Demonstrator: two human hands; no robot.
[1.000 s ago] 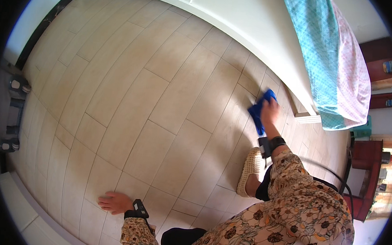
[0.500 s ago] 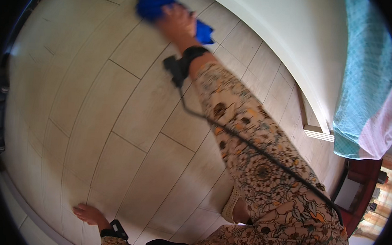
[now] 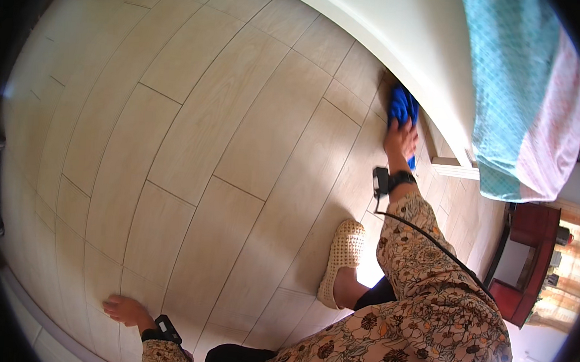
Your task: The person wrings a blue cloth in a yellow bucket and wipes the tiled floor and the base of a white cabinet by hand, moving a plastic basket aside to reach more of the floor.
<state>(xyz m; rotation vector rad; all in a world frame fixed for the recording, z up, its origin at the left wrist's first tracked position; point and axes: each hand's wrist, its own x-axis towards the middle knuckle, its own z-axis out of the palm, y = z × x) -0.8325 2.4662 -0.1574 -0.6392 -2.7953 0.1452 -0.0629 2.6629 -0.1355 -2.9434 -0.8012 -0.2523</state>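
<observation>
My right hand (image 3: 402, 140) presses a bunched blue cloth (image 3: 403, 107) against the tiled floor (image 3: 253, 126), close under the lower edge of a white panel (image 3: 417, 63). Part of the cloth sticks out past my fingertips and some shows beside the palm. At the lower left, my left hand (image 3: 125, 309) rests on the tiles with its fingers stretched out and nothing in it. Each wrist carries a black strap with a small device; from the right one (image 3: 391, 180) a black cable runs up my flowered sleeve.
A teal and pink checked cloth (image 3: 520, 102) hangs over the panel's right side. My foot in a beige woven shoe (image 3: 345, 257) stands on the tiles near my right arm. Dark red furniture (image 3: 528, 255) stands at the far right. A pale ledge (image 3: 49, 325) runs along the lower left.
My right hand has swept the blue cloth from the top middle rightward and nearer to me, along the panel's base. The shoe now shows fully. My left hand has hardly moved.
</observation>
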